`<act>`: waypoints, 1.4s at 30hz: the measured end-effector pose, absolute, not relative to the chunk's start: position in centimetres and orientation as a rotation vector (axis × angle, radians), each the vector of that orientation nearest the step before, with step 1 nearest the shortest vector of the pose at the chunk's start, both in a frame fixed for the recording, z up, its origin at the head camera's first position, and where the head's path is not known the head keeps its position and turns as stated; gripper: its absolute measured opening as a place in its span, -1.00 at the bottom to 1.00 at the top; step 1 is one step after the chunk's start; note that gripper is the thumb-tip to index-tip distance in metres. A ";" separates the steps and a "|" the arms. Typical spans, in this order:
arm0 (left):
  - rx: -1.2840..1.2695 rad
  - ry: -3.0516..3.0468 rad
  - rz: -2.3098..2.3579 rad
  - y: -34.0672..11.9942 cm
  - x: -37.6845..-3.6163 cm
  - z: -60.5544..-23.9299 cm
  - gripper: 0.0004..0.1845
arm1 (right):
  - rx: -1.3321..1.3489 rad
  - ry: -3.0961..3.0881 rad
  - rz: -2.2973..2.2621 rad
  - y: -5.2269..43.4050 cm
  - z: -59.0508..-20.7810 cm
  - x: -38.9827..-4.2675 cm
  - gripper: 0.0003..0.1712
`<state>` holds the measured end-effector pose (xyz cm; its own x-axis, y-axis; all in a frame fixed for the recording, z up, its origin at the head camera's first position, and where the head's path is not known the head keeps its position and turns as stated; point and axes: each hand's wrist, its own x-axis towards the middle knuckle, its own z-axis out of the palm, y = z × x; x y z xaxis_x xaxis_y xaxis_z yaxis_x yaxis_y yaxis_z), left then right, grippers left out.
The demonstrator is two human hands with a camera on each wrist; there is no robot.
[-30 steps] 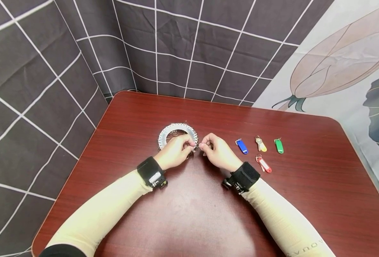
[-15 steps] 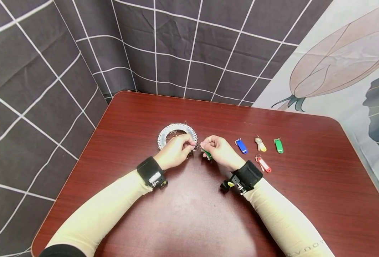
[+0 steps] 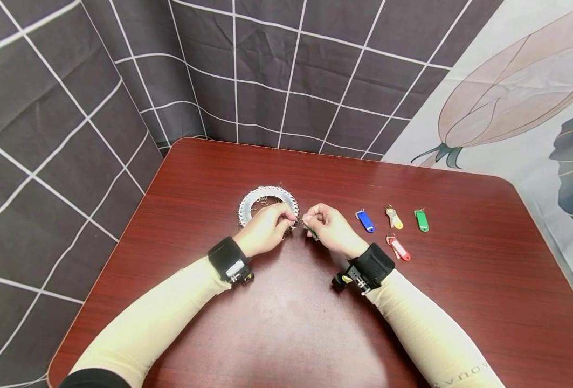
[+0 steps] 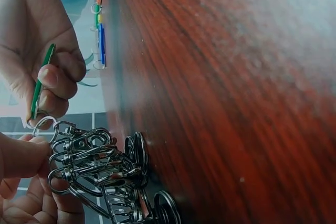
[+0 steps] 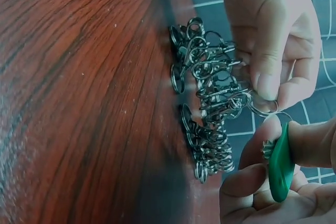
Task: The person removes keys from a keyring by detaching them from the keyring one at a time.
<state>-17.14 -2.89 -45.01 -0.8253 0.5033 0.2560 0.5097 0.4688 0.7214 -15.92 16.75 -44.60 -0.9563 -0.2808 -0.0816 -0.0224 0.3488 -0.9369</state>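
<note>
L hand (image 3: pixel 267 229) pinches a metal clasp on the ring of clasps (image 3: pixel 266 202), which lies on the red-brown table (image 3: pixel 286 323) just behind the hands. R hand (image 3: pixel 330 229) is curled round a green key tag (image 5: pixel 280 167), thumb & fingers gripping it, its small split ring (image 4: pixel 43 124) right at the clasp held by the L fingertips (image 5: pixel 268 85). Both hands nearly touch, mid-table. To the R, apart from the hands: blue tag (image 3: pixel 365 221), yellow tag (image 3: pixel 394 217), another green tag (image 3: pixel 421 220), red tag (image 3: pixel 399 247), all flat on the wood. Grid-pattern cloth (image 3: pixel 73 108) behind
</note>
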 end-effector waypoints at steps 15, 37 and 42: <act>-0.841 -2.661 -1.284 -2.9 -16.8 -45.9 -0.92 | -0.209 2.410 -1.692 16.2 -44.6 -15.8 -0.86; -0.865 -2.726 -1.294 -3.6 -17.3 -45.4 -0.96 | -0.125 2.680 -1.459 23.1 -44.7 -15.9 -0.74; -0.859 -2.732 -1.329 -4.2 -17.7 -45.3 -0.92 | -0.121 2.932 -1.206 28.3 -44.8 -15.3 -0.73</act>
